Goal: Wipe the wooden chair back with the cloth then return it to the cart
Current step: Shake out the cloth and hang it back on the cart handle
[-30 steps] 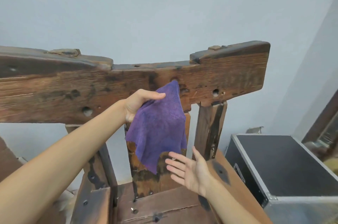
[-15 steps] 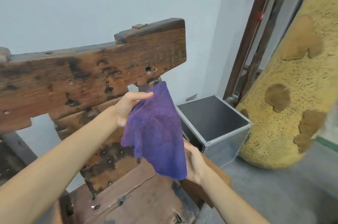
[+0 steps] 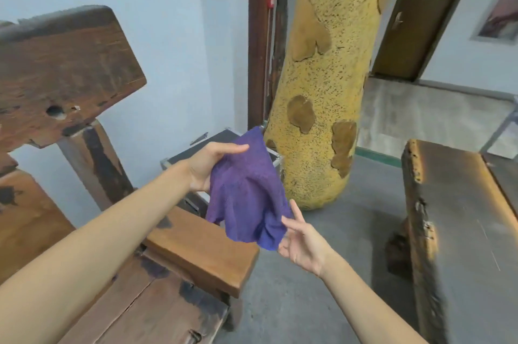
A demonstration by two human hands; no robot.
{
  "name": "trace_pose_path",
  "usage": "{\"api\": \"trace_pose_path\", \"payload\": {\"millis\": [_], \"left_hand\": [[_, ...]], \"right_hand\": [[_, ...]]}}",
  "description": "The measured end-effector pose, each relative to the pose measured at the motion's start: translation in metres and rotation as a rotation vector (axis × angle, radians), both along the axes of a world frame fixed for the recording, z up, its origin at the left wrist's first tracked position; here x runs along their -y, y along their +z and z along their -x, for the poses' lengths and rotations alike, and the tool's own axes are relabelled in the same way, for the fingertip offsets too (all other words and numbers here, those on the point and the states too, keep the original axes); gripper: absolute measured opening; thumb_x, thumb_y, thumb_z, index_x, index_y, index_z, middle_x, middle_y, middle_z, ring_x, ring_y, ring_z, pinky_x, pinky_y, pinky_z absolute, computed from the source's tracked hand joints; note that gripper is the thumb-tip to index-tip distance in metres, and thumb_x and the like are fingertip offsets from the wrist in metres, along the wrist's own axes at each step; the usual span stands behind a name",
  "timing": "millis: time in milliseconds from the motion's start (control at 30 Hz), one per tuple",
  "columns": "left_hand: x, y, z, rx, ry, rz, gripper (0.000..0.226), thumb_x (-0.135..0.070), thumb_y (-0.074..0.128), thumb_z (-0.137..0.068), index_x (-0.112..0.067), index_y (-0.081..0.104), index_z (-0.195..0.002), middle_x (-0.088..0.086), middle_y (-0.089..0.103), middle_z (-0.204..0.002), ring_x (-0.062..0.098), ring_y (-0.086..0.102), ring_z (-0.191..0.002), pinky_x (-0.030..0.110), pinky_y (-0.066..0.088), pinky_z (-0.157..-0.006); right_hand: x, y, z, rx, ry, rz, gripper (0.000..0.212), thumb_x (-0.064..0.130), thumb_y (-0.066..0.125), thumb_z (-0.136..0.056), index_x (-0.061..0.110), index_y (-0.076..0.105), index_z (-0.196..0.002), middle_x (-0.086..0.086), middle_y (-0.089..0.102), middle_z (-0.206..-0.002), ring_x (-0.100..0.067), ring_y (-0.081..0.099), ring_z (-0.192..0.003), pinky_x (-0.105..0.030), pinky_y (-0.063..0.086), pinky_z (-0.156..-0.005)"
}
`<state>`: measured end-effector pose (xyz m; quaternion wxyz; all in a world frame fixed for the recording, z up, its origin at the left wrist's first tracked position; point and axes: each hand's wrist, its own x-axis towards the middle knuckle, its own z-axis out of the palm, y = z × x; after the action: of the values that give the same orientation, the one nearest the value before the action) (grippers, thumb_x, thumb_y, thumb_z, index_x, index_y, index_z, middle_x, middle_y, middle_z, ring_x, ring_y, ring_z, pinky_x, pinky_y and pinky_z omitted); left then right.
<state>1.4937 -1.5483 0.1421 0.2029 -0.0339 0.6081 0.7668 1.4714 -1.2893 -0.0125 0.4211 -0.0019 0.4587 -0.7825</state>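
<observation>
A purple cloth hangs in front of me, off the chair. My left hand grips its top edge, thumb over the fabric. My right hand is at the cloth's lower corner, fingers spread and touching the hem; whether it pinches the fabric I cannot tell. The dark wooden chair back stands at the far left, with its armrest and seat below my left forearm. No cart shows in view.
A black case with metal edges sits on the floor behind the cloth. A thick yellow spotted column rises beyond it. A dark wooden table stands at the right. Grey floor lies between chair and table.
My view has swung right, away from the chair back. The cloth came off the chair with my left hand, and my right hand moved from behind the cloth to its lower corner.
</observation>
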Motion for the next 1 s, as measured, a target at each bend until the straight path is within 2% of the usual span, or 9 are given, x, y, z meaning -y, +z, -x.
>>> {"api": "trace_pose_path", "payload": {"millis": [67,167,300,467,567,700,767,867,1000], "left_hand": [[-0.034,-0.005,0.039,0.013,-0.024,0.044,0.046,-0.048,0.080,-0.076,-0.012,0.077,-0.105,0.010,0.075,-0.108,0.027,0.072,-0.101,0.035,0.057,-0.088],[-0.077,-0.020,0.094,0.065,0.030,0.147,0.058,-0.062,0.070,-0.082,-0.014,0.074,-0.113,0.014,0.073,-0.116,0.028,0.071,-0.109,0.040,0.053,-0.096],[-0.128,-0.056,0.159,0.144,0.179,0.245,0.042,-0.055,0.055,-0.095,-0.016,0.072,-0.100,0.010,0.078,-0.086,0.023,0.076,-0.077,0.034,0.053,-0.074],[-0.159,-0.091,0.206,0.154,0.321,0.270,0.028,-0.030,0.065,-0.090,-0.018,0.067,-0.115,0.006,0.070,-0.095,0.020,0.066,-0.076,0.029,0.052,-0.063],[-0.168,-0.102,0.233,0.135,0.380,0.284,0.025,-0.020,0.072,-0.086,-0.017,0.069,-0.110,0.005,0.070,-0.097,0.016,0.064,-0.081,0.029,0.050,-0.071],[-0.176,-0.112,0.273,0.169,0.326,0.378,0.021,-0.019,0.076,-0.085,-0.015,0.068,-0.105,0.005,0.071,-0.091,0.018,0.067,-0.079,0.032,0.052,-0.076],[-0.181,-0.119,0.309,0.200,0.307,0.401,0.021,-0.017,0.077,-0.085,-0.016,0.067,-0.104,0.005,0.071,-0.092,0.019,0.067,-0.079,0.033,0.052,-0.078],[-0.191,-0.130,0.368,0.223,0.296,0.389,0.026,-0.018,0.077,-0.085,-0.015,0.067,-0.109,0.007,0.071,-0.103,0.020,0.067,-0.086,0.037,0.052,-0.085],[-0.210,-0.140,0.460,0.157,0.253,0.329,0.021,-0.015,0.077,-0.086,-0.010,0.069,-0.105,0.011,0.072,-0.110,0.018,0.068,-0.087,0.036,0.052,-0.089]], "right_hand": [[-0.044,-0.004,0.026,-0.060,-0.055,-0.050,0.083,0.009,0.074,-0.082,0.060,0.033,-0.132,0.004,0.065,-0.132,-0.026,0.070,-0.103,-0.036,0.056,-0.074],[-0.109,-0.007,0.068,-0.129,-0.135,-0.118,0.066,0.015,0.069,-0.089,0.056,0.039,-0.131,0.000,0.066,-0.131,-0.028,0.065,-0.115,-0.042,0.056,-0.083],[-0.196,-0.010,0.126,-0.172,-0.343,-0.308,0.042,0.010,0.060,-0.095,0.024,0.055,-0.134,-0.006,0.074,-0.113,-0.023,0.071,-0.094,-0.031,0.056,-0.070],[-0.267,0.001,0.183,-0.221,-0.468,-0.489,0.025,0.010,0.059,-0.096,0.017,0.068,-0.118,-0.002,0.075,-0.096,-0.016,0.066,-0.083,-0.028,0.051,-0.073],[-0.292,0.005,0.215,-0.285,-0.488,-0.570,0.021,0.010,0.056,-0.098,0.019,0.072,-0.108,-0.001,0.073,-0.101,-0.013,0.066,-0.091,-0.025,0.051,-0.076],[-0.304,0.005,0.256,-0.377,-0.512,-0.717,0.021,0.010,0.054,-0.099,0.020,0.072,-0.097,-0.002,0.070,-0.097,-0.011,0.062,-0.081,-0.024,0.049,-0.067],[-0.310,0.000,0.285,-0.412,-0.508,-0.815,0.020,0.011,0.055,-0.097,0.020,0.073,-0.094,0.000,0.070,-0.098,-0.011,0.059,-0.084,-0.026,0.047,-0.073],[-0.320,-0.004,0.325,-0.395,-0.516,-0.901,0.018,0.011,0.057,-0.096,0.017,0.074,-0.097,-0.001,0.070,-0.101,-0.012,0.060,-0.087,-0.026,0.048,-0.079],[-0.340,0.002,0.385,-0.412,-0.567,-0.967,0.026,0.010,0.070,-0.088,0.016,0.072,-0.113,0.001,0.070,-0.096,-0.002,0.059,-0.076,-0.015,0.047,-0.067]]}}
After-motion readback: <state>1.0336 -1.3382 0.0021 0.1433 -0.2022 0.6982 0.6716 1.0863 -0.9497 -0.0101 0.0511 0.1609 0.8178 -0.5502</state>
